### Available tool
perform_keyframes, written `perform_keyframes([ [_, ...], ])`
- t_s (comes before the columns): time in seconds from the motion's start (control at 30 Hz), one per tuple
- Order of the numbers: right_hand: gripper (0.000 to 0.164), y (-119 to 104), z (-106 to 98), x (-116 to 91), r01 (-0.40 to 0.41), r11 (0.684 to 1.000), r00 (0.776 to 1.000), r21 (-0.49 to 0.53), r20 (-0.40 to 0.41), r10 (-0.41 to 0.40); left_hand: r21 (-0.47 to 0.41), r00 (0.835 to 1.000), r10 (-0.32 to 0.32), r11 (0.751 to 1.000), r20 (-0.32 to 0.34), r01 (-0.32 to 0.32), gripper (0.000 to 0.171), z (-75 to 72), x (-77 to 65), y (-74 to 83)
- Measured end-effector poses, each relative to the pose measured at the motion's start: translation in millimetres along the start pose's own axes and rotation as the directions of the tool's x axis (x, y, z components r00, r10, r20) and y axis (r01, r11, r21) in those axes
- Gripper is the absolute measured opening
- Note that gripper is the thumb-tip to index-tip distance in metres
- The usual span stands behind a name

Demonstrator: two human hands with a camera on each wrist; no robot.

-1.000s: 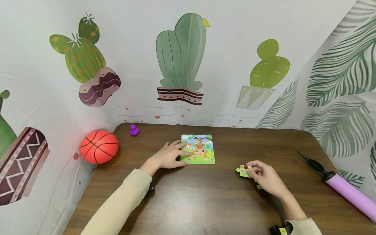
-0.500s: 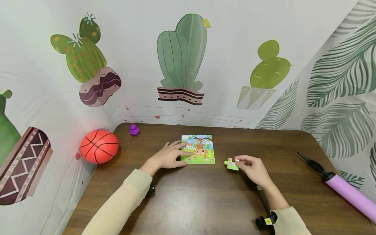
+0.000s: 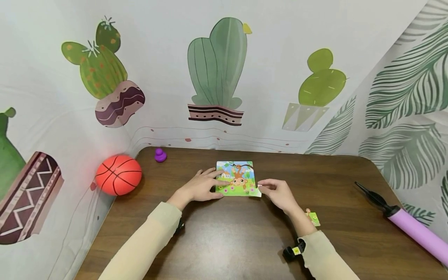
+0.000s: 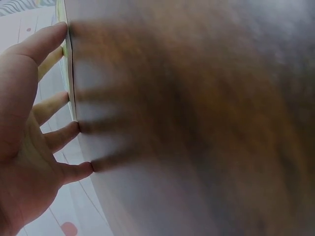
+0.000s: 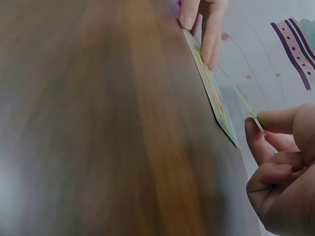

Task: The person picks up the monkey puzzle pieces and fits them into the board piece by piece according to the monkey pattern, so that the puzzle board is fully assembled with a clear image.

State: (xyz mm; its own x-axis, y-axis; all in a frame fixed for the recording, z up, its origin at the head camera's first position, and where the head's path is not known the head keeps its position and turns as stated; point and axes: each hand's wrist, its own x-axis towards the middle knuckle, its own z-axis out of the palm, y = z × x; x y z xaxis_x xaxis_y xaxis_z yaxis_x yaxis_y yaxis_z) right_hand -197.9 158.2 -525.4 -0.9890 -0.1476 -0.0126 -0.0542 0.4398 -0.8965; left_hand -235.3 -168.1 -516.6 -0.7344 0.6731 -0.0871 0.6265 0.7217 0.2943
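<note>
A flat square monkey picture puzzle (image 3: 241, 173) lies on the dark wooden table, its monkey hanging head down over green grass. My left hand (image 3: 201, 186) is spread over its left edge, fingertips resting on it; in the left wrist view the fingers (image 4: 61, 136) are straight and apart. At the puzzle's lower right corner my right hand (image 3: 278, 193) pinches a green jigsaw piece (image 3: 257, 191) between thumb and fingers. The right wrist view shows this piece (image 5: 259, 127) thin and edge-on, tilted, raised above the board. Most of its picture is hidden there.
Another green jigsaw piece (image 3: 313, 217) lies right of my right forearm. An orange-red basketball (image 3: 118, 175) sits by the table's left edge, with a small purple duck (image 3: 160, 155) near the back left corner. A pink-purple hand pump (image 3: 413, 225) lies along the right side.
My right hand has carried the jigsaw piece leftward from the table's right part to the puzzle's lower right corner. The other loose piece is now uncovered. My left hand stays in place.
</note>
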Motion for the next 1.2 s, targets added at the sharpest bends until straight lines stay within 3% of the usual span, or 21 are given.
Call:
perform_keyframes([
  [0.27, 0.017, -14.4, 23.5, 17.3, -0.011, 0.999, 0.999, 0.033, 0.042, 0.009, 0.007, 1.000, -0.004, 1.000, -0.003, 0.004, 0.051, 0.8, 0.7, -0.9],
  [0.6, 0.013, -22.7, 47.9, 30.2, -0.041, 0.999, 0.998, -0.014, 0.051, 0.041, -0.013, 1.000, 0.002, 1.000, -0.001, -0.002, 0.051, -0.1, 0.5, -0.2],
  [1.2, 0.014, -29.6, 58.2, 38.5, -0.117, 0.987, 0.992, -0.109, 0.029, 0.121, -0.043, 1.000, 0.006, 0.999, 0.013, -0.005, 0.045, -0.2, 0.0, 0.2],
])
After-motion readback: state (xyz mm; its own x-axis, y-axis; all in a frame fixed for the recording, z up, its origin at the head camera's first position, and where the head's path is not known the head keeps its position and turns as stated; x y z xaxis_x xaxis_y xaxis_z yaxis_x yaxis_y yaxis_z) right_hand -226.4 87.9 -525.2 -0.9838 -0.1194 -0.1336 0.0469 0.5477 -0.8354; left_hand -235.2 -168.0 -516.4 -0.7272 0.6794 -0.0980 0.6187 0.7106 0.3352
